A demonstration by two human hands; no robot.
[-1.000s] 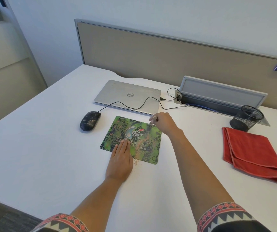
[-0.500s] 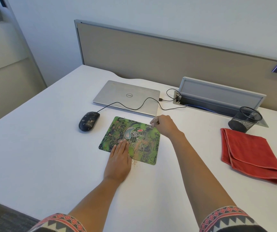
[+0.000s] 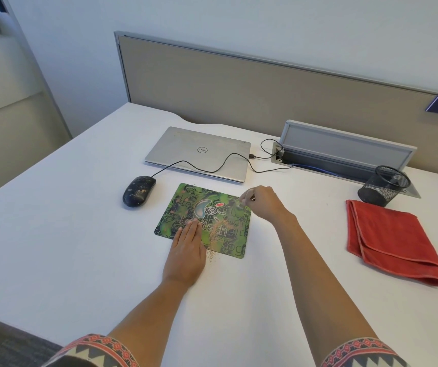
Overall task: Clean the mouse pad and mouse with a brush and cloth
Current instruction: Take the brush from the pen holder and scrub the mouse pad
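Green Logitech mouse pad (image 3: 204,218) sits on the white desk (image 3: 54,247) in front of me, brownish crumbs (image 3: 219,230) across its right half. My left hand (image 3: 186,252) lies flat, fingers pressing the near edge. My right hand (image 3: 261,205) pinches a small brush (image 3: 251,198) over the far right corner. Crumb-speckled black mouse (image 3: 139,191) just left of the pad, closed Dell laptop (image 3: 199,152) behind, folded red cloth (image 3: 390,239) well off to the right.
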